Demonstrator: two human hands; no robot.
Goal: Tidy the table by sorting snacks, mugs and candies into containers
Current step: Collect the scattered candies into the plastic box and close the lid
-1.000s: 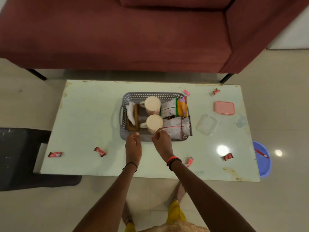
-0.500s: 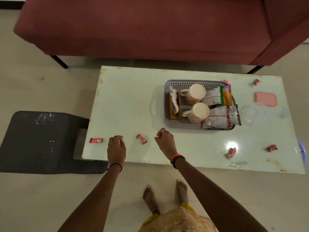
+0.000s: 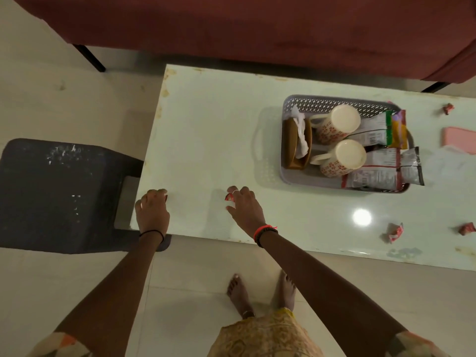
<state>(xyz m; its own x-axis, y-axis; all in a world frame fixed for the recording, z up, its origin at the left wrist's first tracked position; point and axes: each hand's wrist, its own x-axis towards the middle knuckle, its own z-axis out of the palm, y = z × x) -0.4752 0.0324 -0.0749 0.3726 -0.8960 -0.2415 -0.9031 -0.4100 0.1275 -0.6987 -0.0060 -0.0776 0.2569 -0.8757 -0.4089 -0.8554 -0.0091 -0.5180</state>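
Currently, a red candy [image 3: 228, 197] is pinched between thumb and forefinger of the right hand [image 3: 244, 208], low over the table [image 3: 206, 124], near the gray basket [image 3: 334, 102] and to its front-left. The left hand [image 3: 152, 211] is curled down on the table corner, farther left of the basket; whether anything is grasped beneath it cannot be told. Inside the basket, two floral mugs [image 3: 334, 124] are set side by side, with snack packets [image 3: 378, 173] at its right end and a brown holder [image 3: 289, 143] with white tissue [image 3: 302, 140] at its left end. Just right of the basket a pink lid [image 3: 458, 136] and a clear container [image 3: 449, 162] are seen. Loose candies [image 3: 394, 231] are scattered right of the basket.
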